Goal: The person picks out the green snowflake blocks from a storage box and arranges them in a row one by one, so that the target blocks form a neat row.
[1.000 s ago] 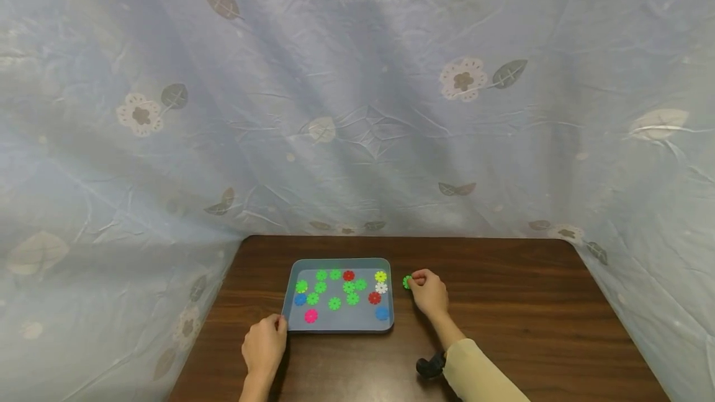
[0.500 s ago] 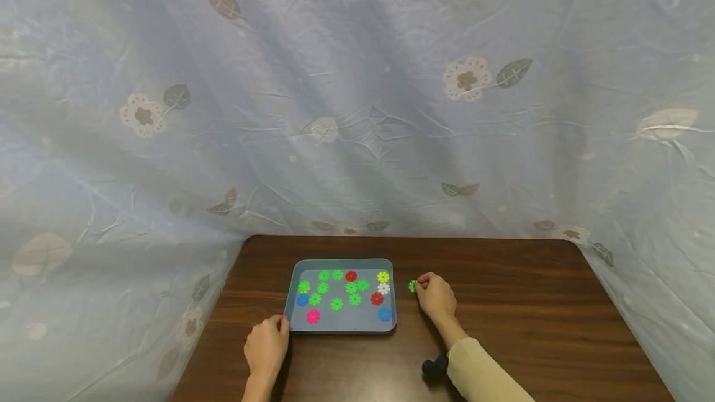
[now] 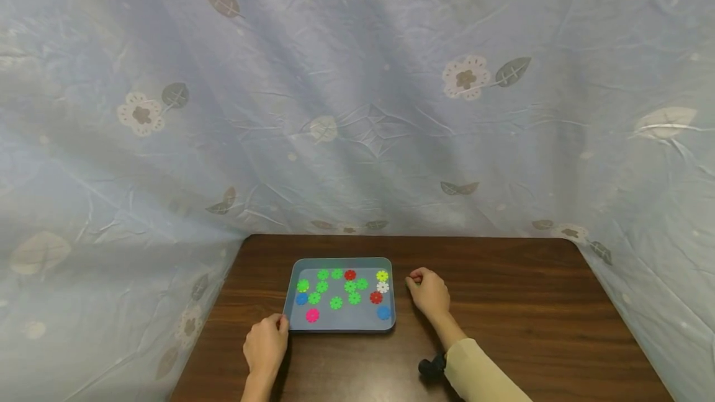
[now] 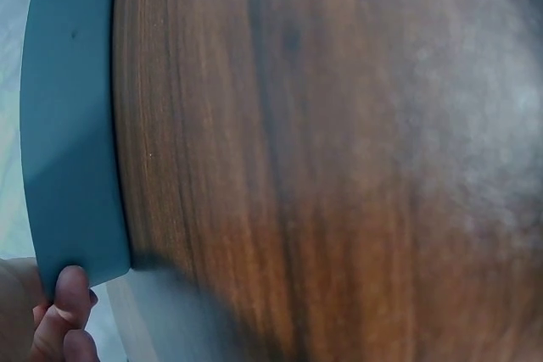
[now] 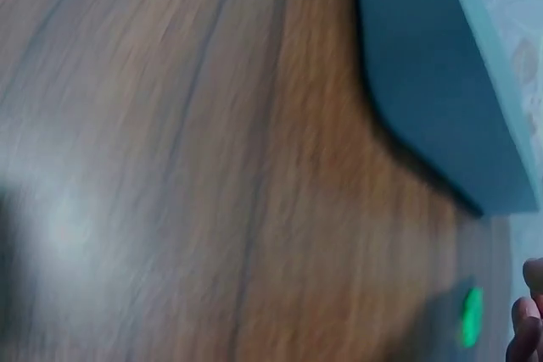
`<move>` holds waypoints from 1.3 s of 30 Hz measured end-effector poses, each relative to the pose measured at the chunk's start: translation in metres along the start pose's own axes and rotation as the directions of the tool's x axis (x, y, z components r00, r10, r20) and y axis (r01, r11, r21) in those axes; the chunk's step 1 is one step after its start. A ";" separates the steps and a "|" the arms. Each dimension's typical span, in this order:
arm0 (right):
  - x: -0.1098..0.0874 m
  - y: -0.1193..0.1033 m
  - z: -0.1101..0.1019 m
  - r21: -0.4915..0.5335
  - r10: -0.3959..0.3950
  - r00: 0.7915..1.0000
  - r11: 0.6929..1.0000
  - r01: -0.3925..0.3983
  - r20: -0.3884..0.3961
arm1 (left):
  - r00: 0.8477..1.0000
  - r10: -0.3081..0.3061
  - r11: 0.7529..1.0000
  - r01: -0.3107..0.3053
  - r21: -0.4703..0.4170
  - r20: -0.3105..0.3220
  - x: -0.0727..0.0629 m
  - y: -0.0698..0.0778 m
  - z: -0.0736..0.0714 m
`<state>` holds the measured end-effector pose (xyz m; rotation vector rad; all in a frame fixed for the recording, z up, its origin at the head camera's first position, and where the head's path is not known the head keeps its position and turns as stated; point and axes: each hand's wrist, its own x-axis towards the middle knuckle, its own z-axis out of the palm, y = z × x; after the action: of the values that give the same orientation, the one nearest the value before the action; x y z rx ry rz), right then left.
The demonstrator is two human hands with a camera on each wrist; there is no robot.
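Note:
My left hand [image 3: 265, 345] pinches the near left corner of a grey-blue tray [image 3: 341, 331]; in the left wrist view fingertips [image 4: 71, 282] press against the tray's side. Flower-shaped plastic pieces lie spread in the tray: several green ones [image 3: 336, 303], red ones [image 3: 376, 297], blue ones [image 3: 383, 312], a pink [image 3: 312, 315], a yellow [image 3: 382, 275] and a white one [image 3: 382, 287]. My right hand [image 3: 431, 293] is low over the table, right of the tray, fingers bent and slightly parted. Below its fingertips the right wrist view shows a green piece [image 5: 472, 317], apart from them; the hand mostly hides it in the head view.
A dark wooden table [image 3: 503, 303] carries everything. Behind it and at both sides hangs a pale curtain [image 3: 357, 110] with leaves and flowers. A black wrist device [image 3: 432, 367] sits at my right cuff.
My right hand first shifts slightly right with the green piece at its fingertips, then back left and over it, the fingertips now apart from the piece. The left hand stays at the tray corner.

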<state>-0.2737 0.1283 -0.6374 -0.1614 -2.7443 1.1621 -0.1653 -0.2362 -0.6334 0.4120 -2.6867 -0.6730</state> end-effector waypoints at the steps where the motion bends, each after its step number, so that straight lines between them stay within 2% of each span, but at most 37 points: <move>1: -0.001 -0.004 0.000 0.010 -0.009 1.000 1.000 0.009 0.003 | 1.000 0.000 1.000 0.000 0.000 0.001 0.000 0.000 0.000; 11: -0.011 -0.042 0.013 0.046 -0.135 0.990 0.990 0.133 0.037 | 1.000 -0.001 1.000 0.001 -0.002 0.007 0.000 0.000 0.000; 21: -0.024 -0.063 0.034 0.092 -0.201 0.976 0.977 0.193 0.086 | 1.000 -0.011 1.000 0.011 0.010 0.012 0.000 -0.001 0.002; 32: -0.033 -0.077 0.056 0.066 -0.226 0.963 0.974 0.218 0.146 | 1.000 -0.005 1.000 0.005 0.001 0.018 0.001 0.000 0.001; 39: -0.039 -0.079 0.067 -0.045 -0.178 0.972 0.981 0.187 0.152 | 1.000 -0.012 1.000 0.012 0.005 0.015 0.000 -0.001 0.001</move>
<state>-0.2513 0.0198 -0.6303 0.1746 -2.8484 1.0843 -0.1656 -0.2370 -0.6344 0.4261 -2.7029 -0.6754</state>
